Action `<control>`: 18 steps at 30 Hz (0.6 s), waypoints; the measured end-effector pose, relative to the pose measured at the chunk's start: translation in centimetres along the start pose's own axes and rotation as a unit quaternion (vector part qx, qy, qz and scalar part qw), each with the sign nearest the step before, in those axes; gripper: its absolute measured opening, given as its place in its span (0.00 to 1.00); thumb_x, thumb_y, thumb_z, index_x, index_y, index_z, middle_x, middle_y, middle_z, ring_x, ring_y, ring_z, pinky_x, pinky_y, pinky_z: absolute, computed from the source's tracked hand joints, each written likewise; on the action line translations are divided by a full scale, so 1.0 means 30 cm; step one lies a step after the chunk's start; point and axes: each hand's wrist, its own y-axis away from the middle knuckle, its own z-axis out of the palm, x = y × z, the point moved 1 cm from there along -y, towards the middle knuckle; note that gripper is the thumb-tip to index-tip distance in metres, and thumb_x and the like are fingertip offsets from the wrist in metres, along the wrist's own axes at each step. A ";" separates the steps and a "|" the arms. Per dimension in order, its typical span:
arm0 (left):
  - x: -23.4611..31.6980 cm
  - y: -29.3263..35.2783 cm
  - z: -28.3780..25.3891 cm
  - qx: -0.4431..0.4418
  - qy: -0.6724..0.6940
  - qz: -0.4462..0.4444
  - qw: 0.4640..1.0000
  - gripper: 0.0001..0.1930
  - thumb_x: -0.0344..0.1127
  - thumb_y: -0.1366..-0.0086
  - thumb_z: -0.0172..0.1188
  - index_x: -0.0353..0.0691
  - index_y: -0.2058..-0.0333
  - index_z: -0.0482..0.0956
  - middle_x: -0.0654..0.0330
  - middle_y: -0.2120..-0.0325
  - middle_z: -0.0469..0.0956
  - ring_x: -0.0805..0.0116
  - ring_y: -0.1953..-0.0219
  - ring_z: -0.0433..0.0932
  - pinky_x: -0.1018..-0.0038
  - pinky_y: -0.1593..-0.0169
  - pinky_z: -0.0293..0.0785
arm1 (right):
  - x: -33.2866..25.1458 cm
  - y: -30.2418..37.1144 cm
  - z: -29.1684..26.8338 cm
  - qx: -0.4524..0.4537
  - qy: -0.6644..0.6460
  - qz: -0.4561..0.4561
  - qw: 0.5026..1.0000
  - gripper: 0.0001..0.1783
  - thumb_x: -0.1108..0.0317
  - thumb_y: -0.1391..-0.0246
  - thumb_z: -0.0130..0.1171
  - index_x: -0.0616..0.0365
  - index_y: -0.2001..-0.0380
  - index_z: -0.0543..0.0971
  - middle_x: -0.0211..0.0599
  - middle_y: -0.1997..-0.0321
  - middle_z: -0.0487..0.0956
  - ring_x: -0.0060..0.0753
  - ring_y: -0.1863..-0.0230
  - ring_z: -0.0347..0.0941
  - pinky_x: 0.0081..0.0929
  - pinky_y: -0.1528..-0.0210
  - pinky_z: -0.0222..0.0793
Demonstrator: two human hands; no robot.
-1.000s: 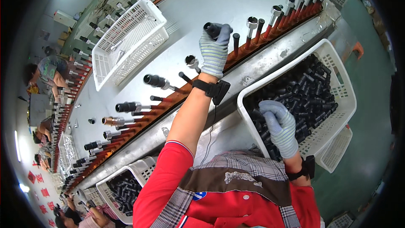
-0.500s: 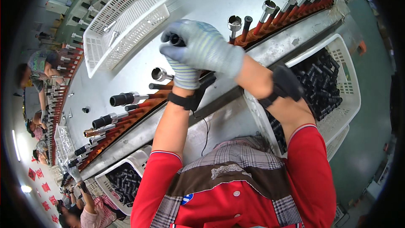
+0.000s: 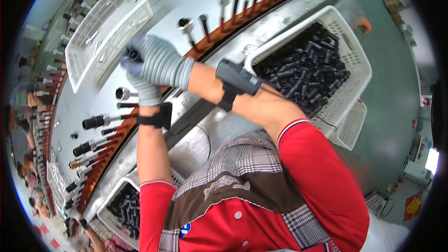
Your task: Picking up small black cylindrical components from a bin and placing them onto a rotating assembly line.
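Both hands wear striped grey knit gloves and are close together over the bench. My right hand (image 3: 161,63) is closed around a black cylindrical part (image 3: 134,55), whose open round end shows between the fingers. Directly beneath it is my left hand (image 3: 145,92), its fingers hidden behind the right, so its grip does not show. Below the hands, a silver metal cup-shaped socket (image 3: 123,94) stands on the rack along the bench edge. Beside it lies a black-tipped rod (image 3: 127,105).
A white perforated basket (image 3: 77,65) with a few metal pieces sits at the far left. Another basket (image 3: 359,72), full of black tubular parts (image 3: 308,72), stands at right. A third basket (image 3: 105,212) is at lower left. Rods line the orange-brown rack (image 3: 224,30). Other people work at far left.
The view has swung to the right, so bench and hands sit further left and the right basket shows more. My hands stay together with the black part in the right one.
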 end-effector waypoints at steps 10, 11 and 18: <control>0.239 0.341 0.009 -0.012 -0.565 0.174 0.807 0.32 0.28 0.40 0.61 0.29 0.39 0.58 0.44 0.42 0.66 0.55 0.39 0.64 0.65 0.35 0.57 | 0.501 0.718 -1.159 0.046 0.411 0.408 0.814 0.20 0.57 0.45 0.51 0.61 0.59 0.79 0.57 0.58 0.79 0.53 0.54 0.76 0.40 0.50 0.71; 0.201 0.388 0.003 -0.038 -0.524 0.178 0.832 0.32 0.27 0.40 0.61 0.29 0.39 0.58 0.44 0.40 0.63 0.54 0.36 0.62 0.65 0.33 0.55 | 0.664 0.863 -1.266 -0.036 0.436 0.491 0.754 0.22 0.54 0.49 0.54 0.62 0.61 0.80 0.58 0.58 0.79 0.58 0.53 0.74 0.44 0.49 0.70; 0.076 0.544 0.233 -0.276 -0.432 0.033 0.858 0.18 0.23 0.41 0.60 0.35 0.51 0.74 0.50 0.57 0.78 0.59 0.58 0.80 0.71 0.54 0.77 | 0.874 1.065 -1.080 -0.104 0.404 0.580 0.699 0.28 0.47 0.51 0.60 0.63 0.59 0.79 0.58 0.55 0.79 0.57 0.48 0.73 0.43 0.45 0.68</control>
